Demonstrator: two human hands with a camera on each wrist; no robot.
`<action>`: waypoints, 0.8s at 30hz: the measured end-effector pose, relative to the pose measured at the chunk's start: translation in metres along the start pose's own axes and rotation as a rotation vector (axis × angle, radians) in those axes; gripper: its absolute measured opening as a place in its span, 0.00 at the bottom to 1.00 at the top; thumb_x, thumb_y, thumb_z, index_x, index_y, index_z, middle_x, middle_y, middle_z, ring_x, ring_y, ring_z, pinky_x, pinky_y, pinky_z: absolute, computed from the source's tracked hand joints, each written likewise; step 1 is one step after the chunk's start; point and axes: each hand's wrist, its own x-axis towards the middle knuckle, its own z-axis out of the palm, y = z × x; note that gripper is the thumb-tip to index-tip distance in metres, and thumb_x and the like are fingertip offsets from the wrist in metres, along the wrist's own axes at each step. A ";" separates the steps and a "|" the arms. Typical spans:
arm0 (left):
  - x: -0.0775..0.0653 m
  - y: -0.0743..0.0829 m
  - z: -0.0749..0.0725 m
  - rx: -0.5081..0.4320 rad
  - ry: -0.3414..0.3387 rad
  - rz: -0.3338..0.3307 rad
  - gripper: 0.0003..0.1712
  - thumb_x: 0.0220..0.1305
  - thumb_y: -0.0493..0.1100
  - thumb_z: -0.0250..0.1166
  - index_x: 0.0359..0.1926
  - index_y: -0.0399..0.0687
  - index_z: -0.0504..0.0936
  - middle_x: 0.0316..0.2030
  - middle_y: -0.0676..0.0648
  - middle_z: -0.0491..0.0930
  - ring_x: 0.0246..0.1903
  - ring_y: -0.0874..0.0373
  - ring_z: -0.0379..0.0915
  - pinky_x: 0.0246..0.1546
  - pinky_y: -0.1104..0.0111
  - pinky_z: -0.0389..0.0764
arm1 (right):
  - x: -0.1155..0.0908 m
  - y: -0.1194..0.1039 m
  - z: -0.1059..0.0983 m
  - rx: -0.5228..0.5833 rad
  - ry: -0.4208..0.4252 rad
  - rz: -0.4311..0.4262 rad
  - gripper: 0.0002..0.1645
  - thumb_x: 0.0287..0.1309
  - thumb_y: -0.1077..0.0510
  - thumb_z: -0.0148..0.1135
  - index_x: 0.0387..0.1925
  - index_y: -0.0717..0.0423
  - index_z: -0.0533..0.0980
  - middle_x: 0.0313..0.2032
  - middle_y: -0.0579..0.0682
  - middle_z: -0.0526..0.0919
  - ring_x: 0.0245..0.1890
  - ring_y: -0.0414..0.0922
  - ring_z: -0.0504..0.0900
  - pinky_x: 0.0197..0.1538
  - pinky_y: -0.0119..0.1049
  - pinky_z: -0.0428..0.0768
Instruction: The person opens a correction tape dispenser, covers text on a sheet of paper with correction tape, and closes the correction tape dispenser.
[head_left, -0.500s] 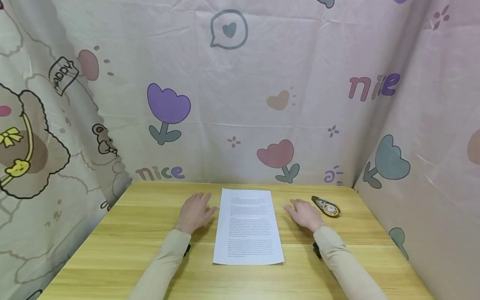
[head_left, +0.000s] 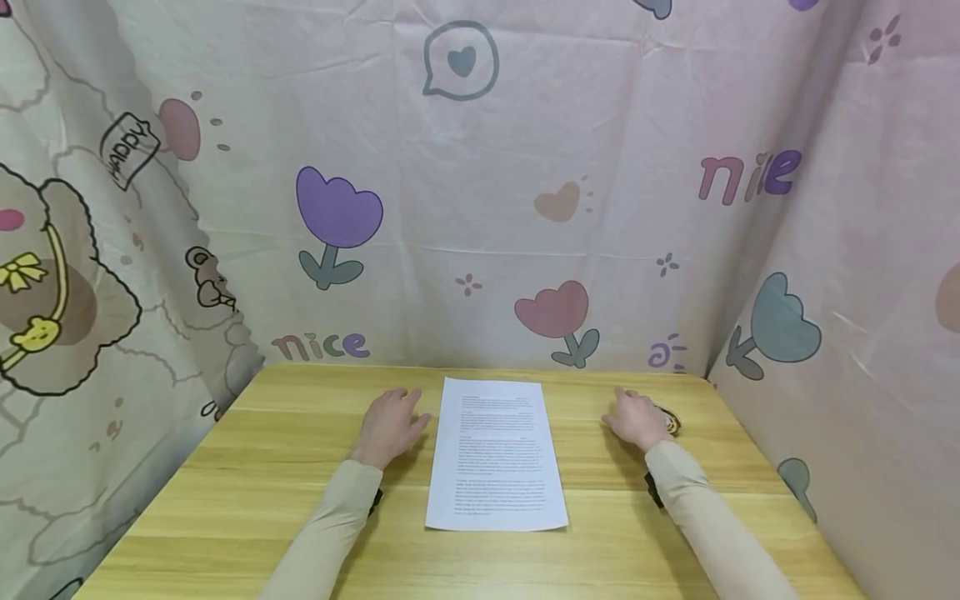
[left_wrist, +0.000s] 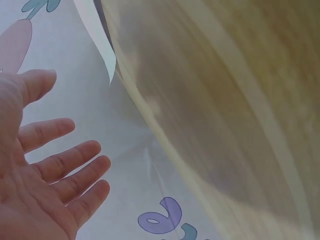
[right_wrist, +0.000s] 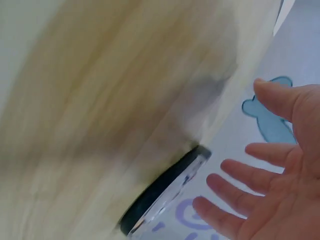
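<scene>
A printed sheet of paper [head_left: 495, 458] lies flat in the middle of the wooden table. Just left of it hovers my left hand [head_left: 386, 427], fingers spread and holding nothing. My right hand [head_left: 635, 421] is over the table to the right of the sheet, overlapping a correction tape dispenser [head_left: 671, 422] in the head view and hiding most of it. In the right wrist view the dispenser [right_wrist: 165, 192], dark-edged with a clear side, lies on the tabletop beside my loosely extended fingers [right_wrist: 240, 175]. Those fingers are apart from it.
Patterned curtains [head_left: 457, 167] hang behind the table and along both sides. The wooden tabletop [head_left: 240, 492] stretches out to the left and in front of the sheet. A dark band sits at each of my sleeve cuffs.
My right hand has moved right, away from the sheet, and now covers much of the correction tape dispenser. The left hand and the paper have stayed nearly still.
</scene>
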 end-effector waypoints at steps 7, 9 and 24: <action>0.000 0.000 -0.001 0.000 0.011 0.009 0.28 0.57 0.52 0.62 0.52 0.38 0.75 0.44 0.35 0.77 0.46 0.42 0.72 0.48 0.53 0.72 | 0.003 0.017 -0.001 -0.005 -0.031 0.099 0.41 0.53 0.45 0.58 0.60 0.67 0.60 0.54 0.73 0.65 0.51 0.70 0.64 0.44 0.65 0.67; -0.001 0.000 0.000 0.000 0.020 0.021 0.27 0.56 0.52 0.62 0.51 0.38 0.75 0.44 0.36 0.77 0.45 0.42 0.72 0.49 0.53 0.71 | 0.003 0.020 -0.001 -0.002 -0.046 0.115 0.40 0.54 0.45 0.58 0.60 0.67 0.60 0.53 0.73 0.66 0.50 0.70 0.64 0.42 0.65 0.67; 0.000 0.001 -0.001 -0.012 0.028 0.026 0.25 0.55 0.50 0.63 0.49 0.38 0.77 0.43 0.36 0.78 0.47 0.42 0.71 0.51 0.53 0.69 | -0.003 0.033 -0.002 0.038 -0.110 0.205 0.36 0.57 0.51 0.53 0.61 0.66 0.58 0.52 0.73 0.65 0.50 0.69 0.64 0.45 0.69 0.63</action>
